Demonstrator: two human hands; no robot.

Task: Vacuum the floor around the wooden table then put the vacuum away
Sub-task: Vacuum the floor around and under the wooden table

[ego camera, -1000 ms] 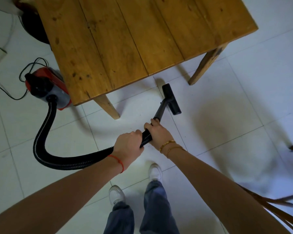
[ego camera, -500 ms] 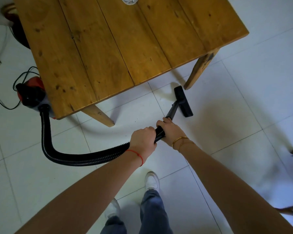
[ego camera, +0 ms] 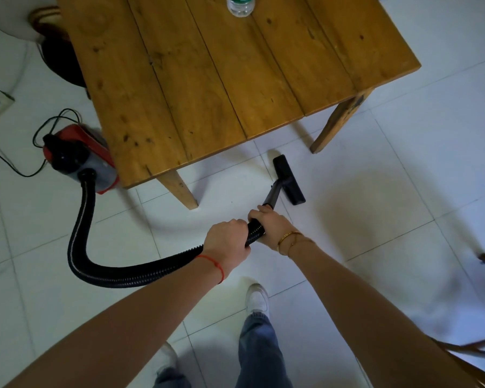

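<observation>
both hands wrapped round the black hose (ego camera: 140,275), left hand (ego camera: 226,243) just behind the right hand (ego camera: 272,226), nozzle (ego camera: 289,179) flat on the white floor (ego camera: 375,169) between the wooden counter (ego camera: 221,79) legs, red vacuum (ego camera: 80,158) at its left corner

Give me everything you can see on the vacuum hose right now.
The vacuum hose is black, ribbed and flexible, likely plastic. It leaves the red and grey vacuum body beside the wooden table, drops to the tiled floor, bends in a U and rises to the hands. The left hand and right hand grip its end, where a rigid tube runs to the floor nozzle.
</observation>
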